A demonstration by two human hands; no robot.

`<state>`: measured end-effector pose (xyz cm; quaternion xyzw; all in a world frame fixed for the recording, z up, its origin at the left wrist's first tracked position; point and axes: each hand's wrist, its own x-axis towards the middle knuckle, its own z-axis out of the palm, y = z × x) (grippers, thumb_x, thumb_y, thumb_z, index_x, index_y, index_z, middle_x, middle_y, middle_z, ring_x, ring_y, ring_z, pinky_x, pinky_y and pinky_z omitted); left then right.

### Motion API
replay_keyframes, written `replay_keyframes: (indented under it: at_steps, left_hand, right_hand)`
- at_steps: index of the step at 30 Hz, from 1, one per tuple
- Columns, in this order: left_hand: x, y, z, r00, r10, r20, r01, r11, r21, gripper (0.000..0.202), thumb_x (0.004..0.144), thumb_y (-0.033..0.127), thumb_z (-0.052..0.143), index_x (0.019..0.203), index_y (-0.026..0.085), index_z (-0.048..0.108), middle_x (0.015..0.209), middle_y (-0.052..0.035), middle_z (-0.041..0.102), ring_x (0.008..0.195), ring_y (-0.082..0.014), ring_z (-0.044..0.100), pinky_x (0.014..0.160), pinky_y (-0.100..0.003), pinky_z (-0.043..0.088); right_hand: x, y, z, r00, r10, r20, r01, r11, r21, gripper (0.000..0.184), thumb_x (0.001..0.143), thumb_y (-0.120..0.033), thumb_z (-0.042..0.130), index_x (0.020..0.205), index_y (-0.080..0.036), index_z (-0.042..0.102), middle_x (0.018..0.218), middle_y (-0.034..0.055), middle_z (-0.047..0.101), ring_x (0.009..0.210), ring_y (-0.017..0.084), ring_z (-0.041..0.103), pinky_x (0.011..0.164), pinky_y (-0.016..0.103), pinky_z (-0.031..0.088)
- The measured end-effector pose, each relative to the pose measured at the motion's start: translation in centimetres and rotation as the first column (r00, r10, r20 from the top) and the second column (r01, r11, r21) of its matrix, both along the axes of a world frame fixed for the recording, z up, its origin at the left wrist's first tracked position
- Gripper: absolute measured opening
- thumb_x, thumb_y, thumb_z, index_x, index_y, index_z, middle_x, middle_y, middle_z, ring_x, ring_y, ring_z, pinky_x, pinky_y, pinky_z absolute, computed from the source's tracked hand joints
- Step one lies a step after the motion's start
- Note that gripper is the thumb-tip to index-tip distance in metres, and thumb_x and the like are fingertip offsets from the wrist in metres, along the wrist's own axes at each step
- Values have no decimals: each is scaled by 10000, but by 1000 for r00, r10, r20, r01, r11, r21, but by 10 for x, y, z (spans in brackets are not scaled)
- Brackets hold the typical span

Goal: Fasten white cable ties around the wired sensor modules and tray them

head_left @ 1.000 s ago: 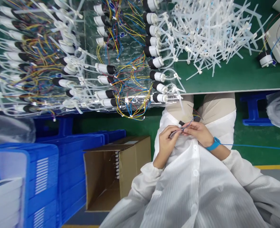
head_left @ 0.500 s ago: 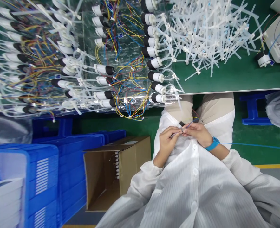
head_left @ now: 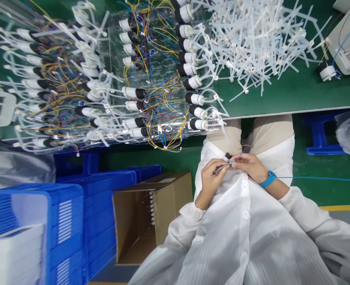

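Note:
Over my lap, my left hand (head_left: 211, 179) and my right hand (head_left: 250, 166) meet fingertip to fingertip. Both are closed in a pinch on a small wired part (head_left: 230, 160): a black-ended piece with a tiny connector and thin coloured wires running up toward my knees. My left hand also grips a thin tube-like end of it. A blue wrist strap (head_left: 268, 179) sits on my right wrist, its blue cord running off to the right.
The green bench (head_left: 293, 93) carries a heap of white cable ties (head_left: 252, 39), rows of white-and-black cylindrical parts with coloured wires (head_left: 151, 95), and a white device (head_left: 349, 49) at far right. An open cardboard box (head_left: 148, 213) and blue crates (head_left: 62, 221) stand lower left.
My hands stay together on the small part with only slight finger shifts. The view has shifted a little, so the bench and boxes appear moved rightward.

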<state>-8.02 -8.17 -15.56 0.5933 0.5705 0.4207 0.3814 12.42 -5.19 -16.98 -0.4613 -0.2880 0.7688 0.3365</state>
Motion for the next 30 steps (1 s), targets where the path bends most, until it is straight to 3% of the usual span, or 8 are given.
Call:
replay_keyframes:
  at_steps: [8, 15, 20, 23, 26, 30]
  left_hand:
    - [0, 2, 2, 1000, -1, 4, 1, 998, -62, 170, 1032, 346, 816, 924, 220, 855, 900, -57, 851, 833, -207, 801, 803, -340, 639]
    - [-3, 2, 0, 1000, 4, -14, -5, 996, -89, 159, 1020, 301, 796, 903, 218, 864, 904, -61, 862, 850, -214, 807, 830, -349, 646]
    - [-6, 2, -4, 999, -8, -32, 5, 995, -96, 157, 1031, 296, 774, 924, 207, 846, 926, -64, 851, 871, -212, 794, 850, -338, 629]
    - [-9, 2, -7, 997, -18, -74, 11, 996, -86, 115, 1006, 316, 810, 994, 202, 820, 975, -58, 818, 879, -204, 765, 839, -323, 605]
    - [-12, 3, -7, 994, -11, -111, 2, 997, -81, 211, 977, 305, 843, 1154, 209, 781, 1083, -48, 774, 816, -168, 728, 816, -308, 583]
    - [-15, 8, 1, 980, -133, -147, 116, 986, -118, 330, 987, 274, 835, 1301, 223, 744, 1128, -54, 758, 821, -167, 709, 858, -321, 593]
  right_hand:
    - [-5, 3, -8, 997, -27, 69, 28, 1000, -14, 376, 701, -454, 1018, 979, -228, 904, 858, 27, 847, 809, 212, 780, 871, 376, 645]
    - [-12, 5, -12, 1000, -23, 14, 24, 998, -66, 447, 637, -469, 1049, 951, -190, 895, 820, 32, 845, 763, 195, 775, 860, 374, 658]
    - [-18, 4, -14, 998, -47, -36, 46, 999, -21, 484, 636, -495, 1061, 950, -177, 876, 845, 36, 842, 766, 195, 776, 836, 376, 661]
    - [-16, 5, -14, 996, -73, -56, 75, 997, 32, 497, 677, -527, 1045, 977, -176, 860, 819, 24, 817, 739, 183, 751, 795, 357, 646]
    - [-10, 7, -15, 995, -94, 20, 92, 992, 91, 464, 744, -571, 999, 948, -183, 850, 828, 25, 807, 739, 178, 726, 768, 332, 622]
    - [-4, 6, -18, 988, -110, 108, 93, 984, 152, 390, 817, -566, 935, 934, -203, 850, 942, 44, 820, 822, 200, 745, 793, 341, 634]
